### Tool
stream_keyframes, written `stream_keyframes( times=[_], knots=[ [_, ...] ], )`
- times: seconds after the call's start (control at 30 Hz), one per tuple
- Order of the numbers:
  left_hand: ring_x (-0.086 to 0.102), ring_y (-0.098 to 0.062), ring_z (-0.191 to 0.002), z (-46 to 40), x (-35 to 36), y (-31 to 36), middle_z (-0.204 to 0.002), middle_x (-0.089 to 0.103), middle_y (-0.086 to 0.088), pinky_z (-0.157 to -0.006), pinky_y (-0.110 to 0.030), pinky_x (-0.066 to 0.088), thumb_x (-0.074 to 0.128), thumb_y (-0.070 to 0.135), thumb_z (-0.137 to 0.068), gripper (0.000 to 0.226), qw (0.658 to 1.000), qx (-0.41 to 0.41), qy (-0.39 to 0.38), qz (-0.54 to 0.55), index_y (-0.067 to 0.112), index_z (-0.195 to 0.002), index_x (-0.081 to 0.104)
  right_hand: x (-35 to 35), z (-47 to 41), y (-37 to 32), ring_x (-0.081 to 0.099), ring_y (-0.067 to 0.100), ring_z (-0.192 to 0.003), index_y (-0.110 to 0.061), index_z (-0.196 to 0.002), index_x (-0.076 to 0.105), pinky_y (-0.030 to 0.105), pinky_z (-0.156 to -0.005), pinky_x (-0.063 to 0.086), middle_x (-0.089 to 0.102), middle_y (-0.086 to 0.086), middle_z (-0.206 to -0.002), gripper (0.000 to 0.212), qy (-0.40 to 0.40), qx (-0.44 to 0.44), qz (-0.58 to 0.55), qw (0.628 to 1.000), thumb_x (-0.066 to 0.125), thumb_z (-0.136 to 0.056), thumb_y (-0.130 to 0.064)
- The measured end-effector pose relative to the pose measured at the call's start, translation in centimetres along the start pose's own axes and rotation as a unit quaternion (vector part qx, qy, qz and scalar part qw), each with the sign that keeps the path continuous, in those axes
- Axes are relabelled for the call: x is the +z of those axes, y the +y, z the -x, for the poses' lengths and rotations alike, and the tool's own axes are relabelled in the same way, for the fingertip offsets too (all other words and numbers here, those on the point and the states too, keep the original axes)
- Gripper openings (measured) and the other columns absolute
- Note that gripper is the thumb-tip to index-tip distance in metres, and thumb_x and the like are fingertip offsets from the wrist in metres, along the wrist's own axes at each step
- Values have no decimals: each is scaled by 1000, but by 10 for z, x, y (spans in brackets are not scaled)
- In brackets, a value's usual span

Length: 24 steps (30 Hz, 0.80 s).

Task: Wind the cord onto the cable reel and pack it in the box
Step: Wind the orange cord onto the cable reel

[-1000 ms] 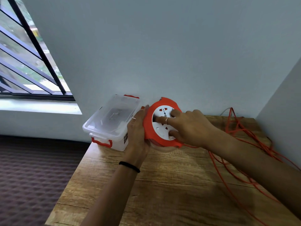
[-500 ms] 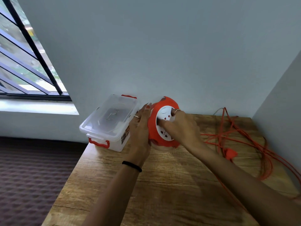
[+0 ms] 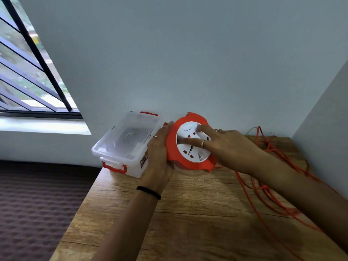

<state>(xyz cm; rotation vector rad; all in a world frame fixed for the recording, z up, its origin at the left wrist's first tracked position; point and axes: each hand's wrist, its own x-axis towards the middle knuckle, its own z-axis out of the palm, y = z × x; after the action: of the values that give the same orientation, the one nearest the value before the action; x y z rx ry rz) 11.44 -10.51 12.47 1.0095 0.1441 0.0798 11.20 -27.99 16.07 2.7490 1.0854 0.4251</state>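
Note:
An orange cable reel [image 3: 172,146] with a white socket face stands tilted on the far part of the wooden table [image 3: 188,219]. My left hand [image 3: 159,153] grips its left rim. My right hand [image 3: 224,146] lies on the white face, fingers spread across it and pressing on the hub. The orange cord [image 3: 267,187] runs from under the reel and lies in loose loops over the right side of the table. A clear plastic box [image 3: 124,146] with red latches stands shut to the left of the reel.
A grey wall rises right behind the table and another closes off its right side. A barred window [image 3: 33,76] is at the upper left. Dark patterned floor [image 3: 33,204] lies beyond the table's left edge.
My right hand has turned round on the reel's face, fingers now spread flat across it. The cord loops on the right have shifted. My left hand stays on the rim.

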Motion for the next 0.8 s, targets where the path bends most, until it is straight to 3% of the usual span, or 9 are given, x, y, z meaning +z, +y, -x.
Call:
stream_keyframes(
  times=[0.1, 0.2, 0.3, 0.43, 0.5, 0.57, 0.67, 0.73, 0.8],
  knots=[
    [72, -28, -89, 0, -1, -1, -101, 75, -9, -77, -43, 60, 63, 38, -78, 31, 1000, -8, 7, -1, 17, -100, 71, -6, -1, 0, 63, 23, -60, -35, -142, 38, 14, -41, 6, 53, 20, -130, 97, -35, -10, 23, 999, 79, -61, -1],
    [71, -30, -91, 0, -1, -3, -106, 74, -12, -81, -46, 58, 60, 33, -89, 25, 1000, -21, 10, -6, 16, -102, 72, -4, -4, 0, 62, 23, -76, -46, -146, 11, 19, -43, 22, 36, 11, -144, 79, -63, -18, 7, 998, 56, -86, -21],
    [71, -29, -90, 0, 0, -4, -106, 73, -13, -80, -46, 57, 62, 34, -88, 28, 1000, -24, 14, -5, 14, -105, 71, -4, -7, -1, 61, 24, -85, -48, -144, 11, 25, -57, 41, 34, 5, -140, 66, -86, 7, -62, 994, 46, -89, -36],
    [70, -31, -94, -1, 0, -2, -109, 73, -14, -82, -47, 57, 65, 39, -78, 40, 1000, -24, 18, -5, 13, -108, 70, -4, -14, -4, 61, 25, -83, -45, -145, 16, 24, -54, 33, 39, 8, -139, 61, -64, 13, -9, 998, 46, -93, -32],
    [71, -29, -92, -2, -1, -2, -107, 73, -12, -78, -44, 59, 61, 37, -85, 34, 1000, -21, 13, -11, 15, -108, 70, -1, -17, -3, 61, 26, -74, -43, -144, 25, 23, -46, 23, 52, 11, -126, 63, -35, 1, 25, 999, 53, -89, -30],
    [72, -28, -90, -3, -2, -2, -106, 74, -11, -74, -41, 61, 59, 37, -87, 31, 1000, -18, 7, -13, 16, -107, 70, 1, -19, -2, 56, 24, -53, -39, -136, 45, 19, -46, 13, 64, 10, -97, 64, -18, -5, 47, 999, 67, -76, -33],
    [72, -28, -89, -4, -4, -2, -104, 75, -11, -73, -40, 61, 62, 39, -83, 32, 1000, -6, 8, -25, 17, -103, 71, 11, -21, -5, 45, 19, -41, -36, -125, 58, 15, -49, 6, 64, 3, -72, 64, 27, 19, 24, 999, 72, -63, -38],
    [72, -27, -87, -4, -4, -1, -101, 75, -10, -73, -39, 61, 60, 34, -89, 25, 1000, 6, 9, -22, 17, -101, 71, 14, -22, -14, 56, 23, -53, -39, -130, 52, 17, -49, 14, 68, 2, -79, 64, 47, 79, -18, 996, 66, -68, -40],
    [72, -25, -84, -3, -2, -3, -97, 76, -9, -70, -37, 61, 58, 30, -93, 22, 1000, 17, 15, -13, 16, -101, 71, 17, -23, -25, 64, 27, -80, -42, -138, 40, 24, -55, 34, 70, 3, -99, 66, 59, 155, -63, 984, 61, -75, -43]
  ],
)
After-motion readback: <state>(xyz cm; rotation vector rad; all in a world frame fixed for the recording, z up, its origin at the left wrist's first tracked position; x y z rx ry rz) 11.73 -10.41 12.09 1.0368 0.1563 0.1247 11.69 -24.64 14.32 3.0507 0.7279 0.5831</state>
